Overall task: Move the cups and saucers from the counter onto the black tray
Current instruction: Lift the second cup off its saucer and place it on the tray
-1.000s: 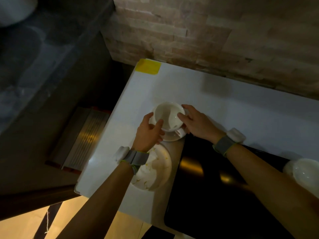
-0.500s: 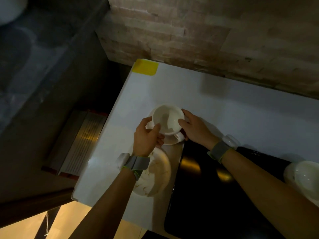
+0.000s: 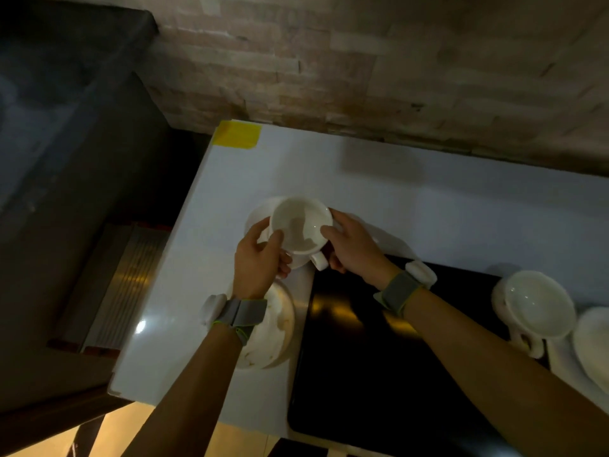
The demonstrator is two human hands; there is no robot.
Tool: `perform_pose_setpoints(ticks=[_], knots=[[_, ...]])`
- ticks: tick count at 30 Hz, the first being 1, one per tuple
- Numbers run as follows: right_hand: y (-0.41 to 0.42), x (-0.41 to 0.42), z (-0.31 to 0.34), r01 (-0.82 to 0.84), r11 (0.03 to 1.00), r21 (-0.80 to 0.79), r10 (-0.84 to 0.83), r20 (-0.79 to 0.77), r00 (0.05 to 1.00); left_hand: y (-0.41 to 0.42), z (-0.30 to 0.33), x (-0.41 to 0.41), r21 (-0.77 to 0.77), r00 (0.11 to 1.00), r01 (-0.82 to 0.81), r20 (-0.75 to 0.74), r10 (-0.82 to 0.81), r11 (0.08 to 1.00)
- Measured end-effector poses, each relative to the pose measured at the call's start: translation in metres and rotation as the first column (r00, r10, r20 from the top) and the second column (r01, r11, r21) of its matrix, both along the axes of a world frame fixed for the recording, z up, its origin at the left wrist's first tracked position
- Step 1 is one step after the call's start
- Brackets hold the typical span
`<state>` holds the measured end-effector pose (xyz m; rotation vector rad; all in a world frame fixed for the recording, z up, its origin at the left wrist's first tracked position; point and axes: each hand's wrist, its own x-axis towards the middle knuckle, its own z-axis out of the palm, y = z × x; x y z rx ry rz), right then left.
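A white cup (image 3: pixel 300 225) rests on a white saucer (image 3: pixel 260 212), and both are held just above the white counter (image 3: pixel 428 212). My left hand (image 3: pixel 258 258) grips the cup's near-left side and the saucer's edge. My right hand (image 3: pixel 354 247) grips the right side, beside the cup's handle, which points toward me. The black tray (image 3: pixel 379 374) lies to the right and nearer, under my right forearm. A second white cup (image 3: pixel 540 308) stands at the tray's right edge. A soiled white saucer (image 3: pixel 276 328) lies on the counter under my left wrist.
A brick wall (image 3: pixel 362 61) runs behind the counter. Yellow tape (image 3: pixel 237 134) marks the counter's far left corner. Left of the counter is a drop to a dark cabinet and a metal grille (image 3: pixel 128 285). More white crockery (image 3: pixel 593 344) shows at the right edge.
Both hands have lifted the cup and saucer slightly off the counter. The view has shifted right, showing more of the tray and the second cup.
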<state>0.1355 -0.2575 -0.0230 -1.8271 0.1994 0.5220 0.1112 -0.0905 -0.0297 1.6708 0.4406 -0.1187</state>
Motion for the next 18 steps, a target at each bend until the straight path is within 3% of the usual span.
perform_pose_setpoints(ticks=[8,18], knots=[[-0.051,-0.042,0.016,0.154,0.986,0.06,-0.155,0.008,0.988,-0.049,0.008,-0.015,0.019,0.983,0.175,0.045,-0.176,0.984],[-0.126,-0.096,0.011,0.354,0.933,0.062,-0.357,0.048,0.933,-0.129,0.009,-0.033,-0.011,0.915,0.402,-0.035,-0.402,0.916]])
